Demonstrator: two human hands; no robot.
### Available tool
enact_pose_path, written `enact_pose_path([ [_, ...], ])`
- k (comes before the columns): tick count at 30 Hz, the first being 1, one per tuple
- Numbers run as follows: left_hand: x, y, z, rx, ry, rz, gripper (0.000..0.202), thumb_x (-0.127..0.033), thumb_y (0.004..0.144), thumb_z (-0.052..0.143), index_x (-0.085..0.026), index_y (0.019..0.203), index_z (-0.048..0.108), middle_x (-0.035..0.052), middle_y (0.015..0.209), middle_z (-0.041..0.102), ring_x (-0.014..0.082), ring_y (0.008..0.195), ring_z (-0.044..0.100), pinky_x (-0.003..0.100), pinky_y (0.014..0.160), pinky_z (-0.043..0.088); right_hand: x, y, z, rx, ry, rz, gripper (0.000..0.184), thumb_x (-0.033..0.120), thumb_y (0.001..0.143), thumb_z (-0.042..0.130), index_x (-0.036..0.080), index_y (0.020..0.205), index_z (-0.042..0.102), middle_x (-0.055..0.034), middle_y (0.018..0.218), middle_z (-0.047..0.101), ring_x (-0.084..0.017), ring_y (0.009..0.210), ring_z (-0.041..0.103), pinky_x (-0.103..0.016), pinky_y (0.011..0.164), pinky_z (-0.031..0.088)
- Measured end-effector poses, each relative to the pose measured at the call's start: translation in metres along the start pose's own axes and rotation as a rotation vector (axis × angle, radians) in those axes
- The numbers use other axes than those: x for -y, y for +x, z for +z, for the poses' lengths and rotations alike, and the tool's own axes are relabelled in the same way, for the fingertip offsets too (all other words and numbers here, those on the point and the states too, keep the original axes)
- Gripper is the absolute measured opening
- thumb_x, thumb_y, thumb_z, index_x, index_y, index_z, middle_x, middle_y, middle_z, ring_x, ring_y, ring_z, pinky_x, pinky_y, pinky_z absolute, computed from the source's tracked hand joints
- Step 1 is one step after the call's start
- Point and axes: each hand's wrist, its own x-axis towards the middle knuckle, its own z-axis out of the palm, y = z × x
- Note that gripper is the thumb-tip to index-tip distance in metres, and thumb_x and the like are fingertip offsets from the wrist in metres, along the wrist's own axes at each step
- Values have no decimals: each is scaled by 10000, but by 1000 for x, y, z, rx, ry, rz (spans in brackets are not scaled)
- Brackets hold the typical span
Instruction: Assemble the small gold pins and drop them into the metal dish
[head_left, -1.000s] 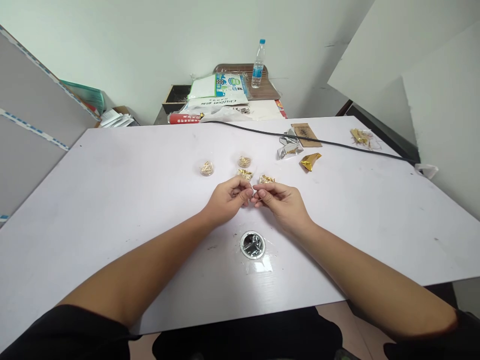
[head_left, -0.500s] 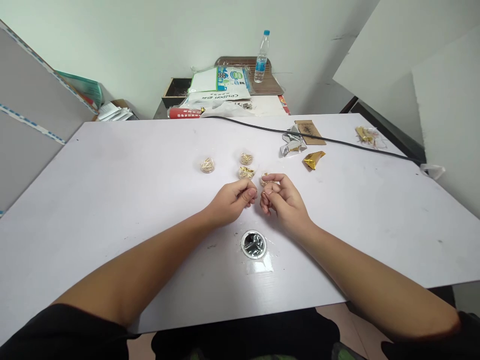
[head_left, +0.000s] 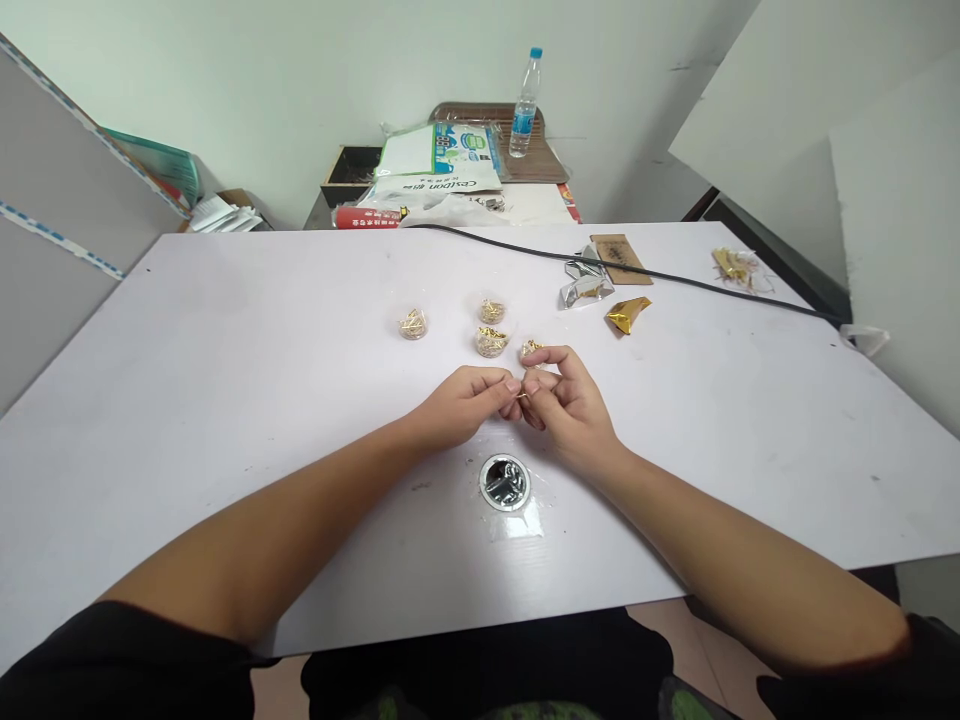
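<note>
My left hand (head_left: 474, 402) and my right hand (head_left: 568, 402) meet fingertip to fingertip above the table. Between the pinched fingers a thin gold-coloured piece (head_left: 523, 395) shows, too small for me to name its kind. Both hands are closed on it. Just beyond my right fingers sits a small clear cup of gold pieces (head_left: 531, 349), partly covered by the hand. Close by are a second cup of gold pieces (head_left: 491, 341), a third cup (head_left: 491, 311) behind it, and another cup (head_left: 412, 323) farther left.
A black cable (head_left: 517, 249) crosses the back of the white table (head_left: 300, 350). Near it lie silver foil packets (head_left: 585, 290), a gold foil packet (head_left: 628, 315), brown card (head_left: 621, 259) and a bag of gold pieces (head_left: 736, 267). A round grommet (head_left: 505, 482) lies nearer me. Behind stands a water bottle (head_left: 524, 110).
My hands have come together so the fingertips meet, and the thin gold piece now shows between them. The view has tilted slightly; the cups stay in place.
</note>
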Motion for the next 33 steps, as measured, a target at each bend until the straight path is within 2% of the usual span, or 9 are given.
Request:
enact_pose_path([
  [5,5,1,0,-39,-74,-23,366,-386,927,524,-142,656,504,12,709,567,112,706,551,258,732,431,1,0,-1,24,0,-32,233,362,943,579,221,1053,430,87,617,446,-74,512,429,-226,481,316],
  [10,7,1,0,-30,-93,-15,380,-411,919,537,-146,650,491,11,701,546,119,709,532,270,728,418,1,0,0,26,-19,-29,279,397,936,590,224,1079,424,77,635,453,-83,535,438,-236,481,297],
  [19,3,1,0,-12,-48,-12,388,-412,922,527,-150,644,460,2,702,513,113,710,494,263,732,404,2,0,1,-1,-46,6,306,437,919,595,236,1063,414,76,633,441,-88,519,395,-250,485,285],
  [28,7,1,0,11,-107,14,391,-425,929,529,-153,657,455,13,722,550,123,756,566,263,757,435,3,-1,-1,15,-49,-21,238,369,935,575,231,1058,424,77,628,434,-90,537,422,-247,529,343],
  [33,5,1,0,15,-62,25,410,-460,920,526,-165,651,437,21,728,560,136,778,577,277,775,455,3,0,0,11,-99,-13,262,410,929,572,239,1061,424,69,625,446,-101,530,421,-257,514,335],
])
